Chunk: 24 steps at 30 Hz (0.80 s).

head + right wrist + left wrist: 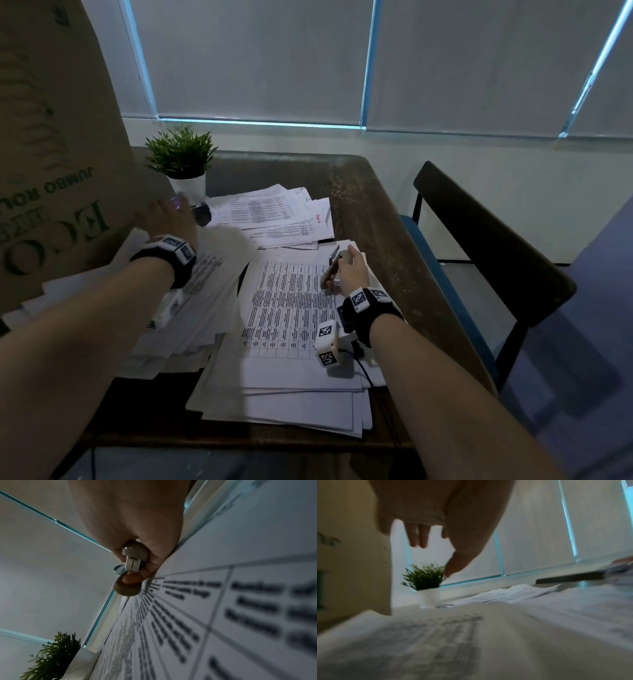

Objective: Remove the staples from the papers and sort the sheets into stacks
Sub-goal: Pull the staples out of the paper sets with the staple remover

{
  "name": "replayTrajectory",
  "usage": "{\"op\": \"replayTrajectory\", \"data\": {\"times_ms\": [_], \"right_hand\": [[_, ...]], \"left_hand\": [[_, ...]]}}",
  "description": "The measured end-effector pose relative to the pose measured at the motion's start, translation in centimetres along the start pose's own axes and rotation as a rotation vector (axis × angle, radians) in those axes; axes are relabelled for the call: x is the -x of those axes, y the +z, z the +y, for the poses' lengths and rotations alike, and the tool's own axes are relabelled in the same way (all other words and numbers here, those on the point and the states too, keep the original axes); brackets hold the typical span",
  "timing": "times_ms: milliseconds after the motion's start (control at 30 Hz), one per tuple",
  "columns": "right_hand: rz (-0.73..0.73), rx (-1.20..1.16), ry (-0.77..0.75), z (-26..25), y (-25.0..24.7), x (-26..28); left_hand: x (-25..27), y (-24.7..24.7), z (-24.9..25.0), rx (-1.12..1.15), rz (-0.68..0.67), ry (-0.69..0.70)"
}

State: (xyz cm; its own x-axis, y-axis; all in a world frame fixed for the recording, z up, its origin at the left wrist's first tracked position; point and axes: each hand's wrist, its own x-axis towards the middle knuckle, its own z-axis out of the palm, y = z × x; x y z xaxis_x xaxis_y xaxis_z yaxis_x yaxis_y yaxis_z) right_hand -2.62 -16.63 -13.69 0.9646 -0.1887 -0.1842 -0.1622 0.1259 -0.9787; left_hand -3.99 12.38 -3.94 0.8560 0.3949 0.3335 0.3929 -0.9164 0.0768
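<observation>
1. While the head view looks down on the dark wooden table point(370, 205), the right hand point(352, 274) at about 3 o'clock of the paperwork has its fingers curled round a beige staple remover point(334, 269), resting on the printed top sheet point(291, 308) of the near stack point(284, 404). The left hand point(168, 216), at 10 o'clock, is blurred, fingers spread and relaxed, above the left pile of sheets point(191, 308), holding nothing I can see. A fanned stack of papers point(274, 212) lies at 12 o'clock, a potted plant point(183, 161) just beside it at 11, and a cardboard box point(51, 137) fills 9 o'clock. A chair point(486, 240) stands at 3 o'clock beside the table.

2. In the left wrist view, the left hand point(440, 520) hangs over a blurred printed sheet point(436, 642), fingers point(419, 536) straight and apart; the plant point(424, 576) sits beyond at 12 o'clock, the box point(351, 561) at 9.

3. In the right wrist view, the right hand point(133, 527) clasps the staple remover point(132, 561), its metal end showing, against the tabled sheet point(223, 615); the plant point(54, 655) is at 7 o'clock.
</observation>
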Motion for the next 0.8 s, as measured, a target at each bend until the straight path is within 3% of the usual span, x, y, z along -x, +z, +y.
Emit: {"op": "replayTrajectory", "data": {"times_ms": [33, 133, 233, 300, 367, 533, 700, 733, 800], "right_hand": [[0.001, 0.010, -0.008, 0.1, 0.0, 0.0], [0.001, 0.063, -0.017, 0.2, 0.1, 0.0], [-0.012, 0.083, -0.028, 0.1, -0.2, 0.1], [-0.013, 0.122, -0.044, -0.2, -0.2, 0.4], [-0.014, 0.163, -0.057, -0.4, -0.2, 0.8], [0.016, 0.288, -0.023, -1.6, -1.1, 1.2], [-0.115, 0.548, -0.158, -3.8, -2.2, 2.3], [-0.156, 0.606, -0.191, -4.1, -2.2, 2.5], [-0.198, 0.639, -0.226, -4.6, -2.0, 2.9]], "left_hand": [[0.6, 0.8, 1.1, 0.070, -0.029, 0.032], [2.9, 1.3, 4.8, 0.151, -0.318, 0.247], [4.3, 1.1, 7.2, 0.016, -0.490, 0.236], [5.1, 1.3, 8.3, 0.088, -0.576, 0.164], [5.1, 1.8, 8.9, 0.193, -0.587, 0.087], [4.5, 1.7, 8.6, 0.446, -0.421, 0.026], [4.7, 0.2, 8.8, 0.563, -0.659, 0.062], [4.6, 0.0, 9.0, 0.542, -0.646, 0.072], [4.5, -0.6, 9.2, 0.437, -0.484, 0.130]]}}
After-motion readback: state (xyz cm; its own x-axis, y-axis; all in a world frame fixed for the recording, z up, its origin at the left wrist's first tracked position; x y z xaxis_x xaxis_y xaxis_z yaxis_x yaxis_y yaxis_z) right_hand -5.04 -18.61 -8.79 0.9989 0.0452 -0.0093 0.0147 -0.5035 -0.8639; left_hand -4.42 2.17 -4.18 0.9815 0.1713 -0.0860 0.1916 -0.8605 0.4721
